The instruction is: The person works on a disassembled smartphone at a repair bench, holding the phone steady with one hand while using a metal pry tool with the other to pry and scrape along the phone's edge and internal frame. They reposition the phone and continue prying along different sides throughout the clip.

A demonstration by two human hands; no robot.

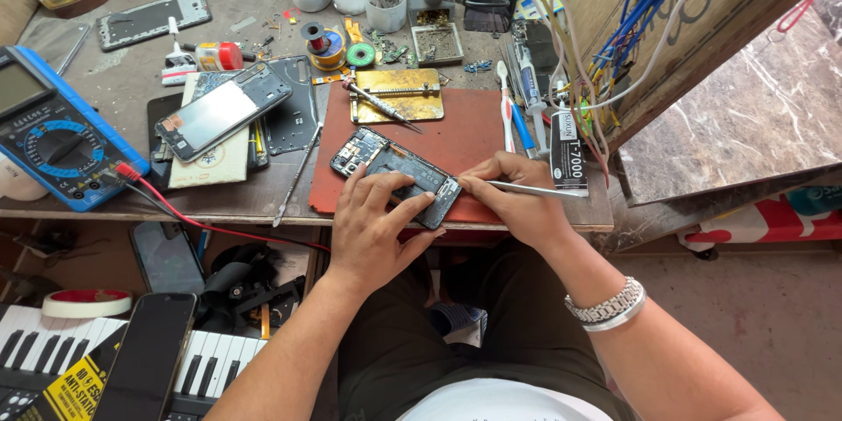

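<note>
One opened phone (pixel 396 174), left hand (pixel 373 228) steadying, right hand (pixel 517 202) gripping one metal tool (pixel 531 189)

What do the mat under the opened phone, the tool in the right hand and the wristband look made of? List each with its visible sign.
Mat: likely rubber or silicone; flat, matte red-brown, no glare.
Tool in the right hand: probably metal; thin, pale grey, with a light sheen.
Wristband: seemingly steel links; silvery, segmented, glinting.
The left hand steadies the opened phone.
</note>
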